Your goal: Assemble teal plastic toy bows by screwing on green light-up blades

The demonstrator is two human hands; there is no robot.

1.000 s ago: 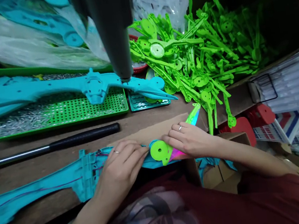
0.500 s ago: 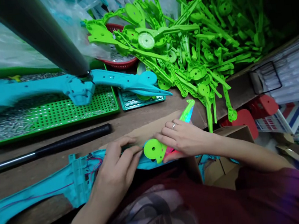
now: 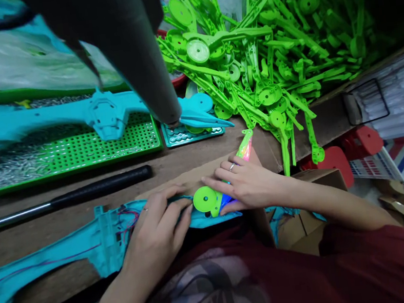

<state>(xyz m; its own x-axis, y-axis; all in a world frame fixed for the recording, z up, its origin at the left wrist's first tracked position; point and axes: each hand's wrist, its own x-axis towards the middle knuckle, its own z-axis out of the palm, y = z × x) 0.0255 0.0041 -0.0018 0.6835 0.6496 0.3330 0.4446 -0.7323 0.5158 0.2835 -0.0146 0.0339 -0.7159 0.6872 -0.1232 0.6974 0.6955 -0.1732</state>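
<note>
My right hand [image 3: 244, 181] is closed over a green plastic arm [image 3: 205, 199] with a round disc at one end. Part of that arm glows blue and pink under my fingers, and its narrow tip points up and away. The disc end rests over the end of a long blue plastic shell [image 3: 69, 242], which lies open side up with thin red and purple wires inside. My left hand [image 3: 163, 220] is curled around the shell beside the disc, its fingertips almost at the disc's edge. My palms hide parts of both pieces.
A dark pole-like tool [image 3: 139, 56] hangs over the bench. Behind are a green tray [image 3: 124, 146] of screws, another blue shell [image 3: 36, 120] and a heap of green arms [image 3: 250, 67]. A black-handled metal rod [image 3: 99, 184] lies left. A cardboard box [image 3: 323, 181] stands right.
The hanging dark tool has swung right and come lower, nearer the small blue tray. The glow in the green arm has turned from pink to blue near my right hand. Both hands have hardly moved.
</note>
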